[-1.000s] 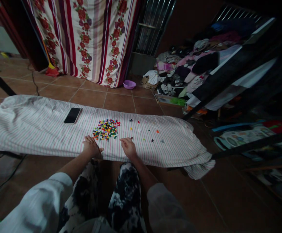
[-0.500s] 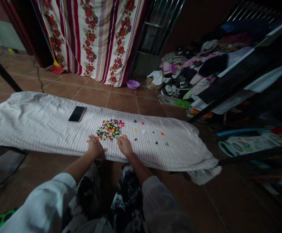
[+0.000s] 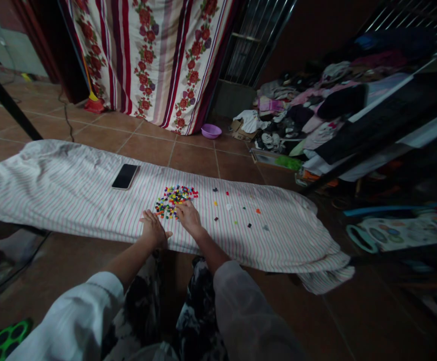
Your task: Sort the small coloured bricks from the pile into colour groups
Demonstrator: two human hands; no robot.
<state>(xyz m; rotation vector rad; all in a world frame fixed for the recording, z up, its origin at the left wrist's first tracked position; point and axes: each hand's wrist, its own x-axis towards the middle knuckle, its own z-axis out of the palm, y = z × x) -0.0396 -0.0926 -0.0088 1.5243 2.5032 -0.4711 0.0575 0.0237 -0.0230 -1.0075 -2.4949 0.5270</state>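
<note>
A pile of small, many-coloured beads or bricks [image 3: 173, 195] lies on a striped cloth [image 3: 79, 185]; the pieces are too small to tell which. My right hand [image 3: 189, 217] reaches over the pile's near right side, fingers drawn together at the pieces. Whatever its fingertips hold, if anything, is hidden. My left hand [image 3: 153, 229] rests at the cloth's near edge, just below the pile, fingers stretched out and thumb apart, holding nothing. Right of the pile, several small pieces lie spread apart, among them a white one [image 3: 229, 206] and an orange one [image 3: 258, 211].
A phone [image 3: 125, 176] lies on the cloth left of the pile. Beyond, on the tiled floor, are a purple basin [image 3: 211, 131] and a red broom [image 3: 95, 105] by a floral curtain [image 3: 146, 60]. Heaped clothes [image 3: 297, 110] lie at the back right.
My right hand has moved left and further over the pile, covering its near right part. My left hand stays at the cloth's edge. The whole view has shifted slightly.
</note>
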